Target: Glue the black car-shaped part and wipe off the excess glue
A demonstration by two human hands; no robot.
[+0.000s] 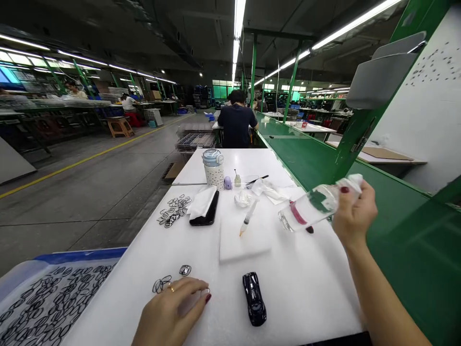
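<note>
My right hand [355, 209] is closed on the neck of a clear bottle [309, 209] with a white tissue at its top, tilted over the right side of the white table. Near the table's front edge, my left hand [176, 307] pinches a small dark ring [205, 290] between thumb and fingers. Just beyond it lie a few black rings [162, 283] and another small bundle [185, 270]. A glossy black toy car [254, 299] sits to the right of my left hand. Behind the car, a syringe [248, 218] with an orange tip rests on a white foam pad [245, 250].
Many black rings [173, 211] lie at the table's left, beside a black phone [205, 217] under a tissue. Behind stand a lidded cup [213, 169] and a small bottle [237, 180]. A ring-filled tray [54, 302] is at lower left. A person [236, 120] sits ahead.
</note>
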